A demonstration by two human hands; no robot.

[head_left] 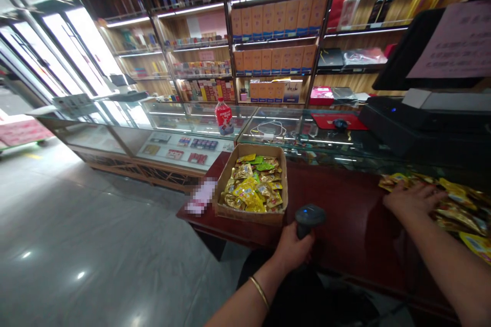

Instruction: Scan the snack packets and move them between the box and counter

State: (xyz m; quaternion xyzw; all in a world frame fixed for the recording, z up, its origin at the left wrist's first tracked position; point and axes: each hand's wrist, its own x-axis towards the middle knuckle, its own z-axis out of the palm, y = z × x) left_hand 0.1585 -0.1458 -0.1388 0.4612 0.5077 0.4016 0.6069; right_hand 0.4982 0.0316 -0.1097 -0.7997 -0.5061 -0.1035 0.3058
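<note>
My left hand (294, 248), with a gold bangle on its wrist, is wrapped round the handle of a dark barcode scanner (310, 214). A small blue light shows on the scanner's head, just above the table's front edge. On the right, my right hand (414, 202) rests with fingers spread on a pile of yellow and gold snack packets (466, 212). Whether its fingertips grip a packet is hidden. Left of the scanner stands an open cardboard box (251, 216), filled with similar packets (249, 191), a few of them green.
The dark red table (337, 194) adjoins a glass display counter (176, 122). A red-labelled bottle (224, 117), a white cable (268, 130) and a mouse (340, 123) on a red pad lie beyond. A monitor (399, 51) rises at right; boxed goods (276, 20) line the shelves.
</note>
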